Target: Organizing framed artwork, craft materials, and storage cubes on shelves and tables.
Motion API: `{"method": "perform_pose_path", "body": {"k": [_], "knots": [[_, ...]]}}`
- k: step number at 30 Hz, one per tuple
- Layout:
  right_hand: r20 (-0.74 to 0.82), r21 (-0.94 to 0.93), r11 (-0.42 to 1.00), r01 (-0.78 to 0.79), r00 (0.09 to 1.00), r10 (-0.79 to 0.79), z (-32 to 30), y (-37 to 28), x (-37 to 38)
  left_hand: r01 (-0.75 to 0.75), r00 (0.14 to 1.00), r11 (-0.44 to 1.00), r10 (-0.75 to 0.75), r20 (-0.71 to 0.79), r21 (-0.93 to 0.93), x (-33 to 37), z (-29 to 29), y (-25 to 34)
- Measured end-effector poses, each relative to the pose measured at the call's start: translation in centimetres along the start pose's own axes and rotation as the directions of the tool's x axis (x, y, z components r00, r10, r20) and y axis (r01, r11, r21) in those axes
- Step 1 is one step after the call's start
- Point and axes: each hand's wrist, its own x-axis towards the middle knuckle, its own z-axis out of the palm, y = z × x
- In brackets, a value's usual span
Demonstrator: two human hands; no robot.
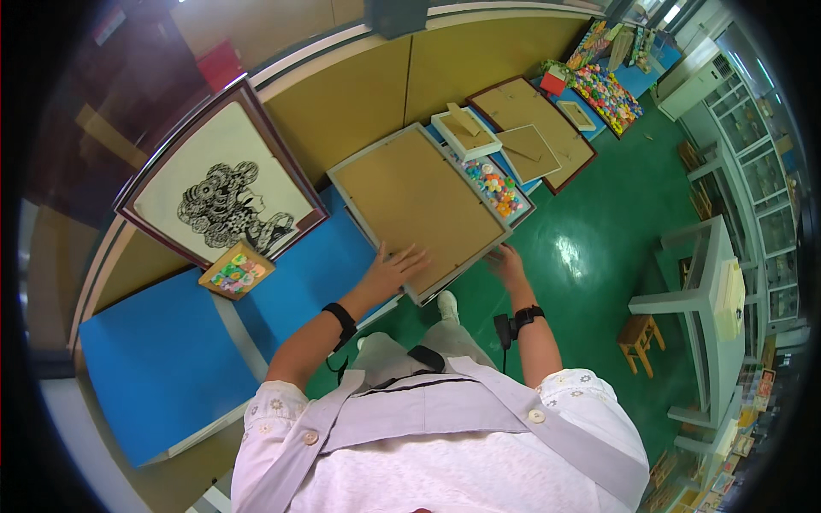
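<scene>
A large picture frame (419,205) lies with its brown backing board up and a pale grey rim around it. Its near end juts past the front of the blue table. My left hand (395,269) rests on the backing near the lower left corner, fingers spread flat. At the near right corner, my right hand (508,263) has its fingers curled against the rim; their tips are partly hidden. Just right of the frame shows a panel of colourful flowers (496,184), partly covered by it.
A dark-framed black-and-white drawing (231,205) leans on the left, a small colourful picture (237,270) before it. More frames (534,128) and a white box-like frame (464,132) lie beyond. A wooden stool (640,342) and a white table (714,316) stand right on the green floor.
</scene>
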Motion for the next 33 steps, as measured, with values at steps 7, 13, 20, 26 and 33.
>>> {"method": "perform_pose_path", "body": {"k": [7,13,20,26,33], "knots": [[0.185,0.078,0.973,-0.217,0.962,0.200,-5.9,-4.5,4.1,-0.108,0.991,0.993,0.103,-0.085,-0.048,-1.6,2.9,-1.6],[0.136,-0.053,0.986,-0.158,0.977,0.164,-10.0,-8.6,7.5,0.017,0.918,0.985,-0.083,-0.387,-0.171,0.1,-5.6,1.4],[0.139,-0.010,0.997,-0.077,0.987,0.077,-9.7,-9.8,12.0,-0.028,0.500,0.866,-0.420,-0.757,-0.499,3.4,-14.1,-2.5],[0.175,-0.088,0.988,-0.127,0.974,0.141,-5.7,-10.5,9.9,0.148,0.072,0.742,-0.668,-0.741,-0.654,5.4,-18.3,-9.6],[0.119,-0.010,0.996,-0.087,0.989,0.088,-7.5,-10.2,6.9,0.055,-0.016,0.728,-0.684,-0.730,-0.683,5.7,-19.6,-16.5]]}}
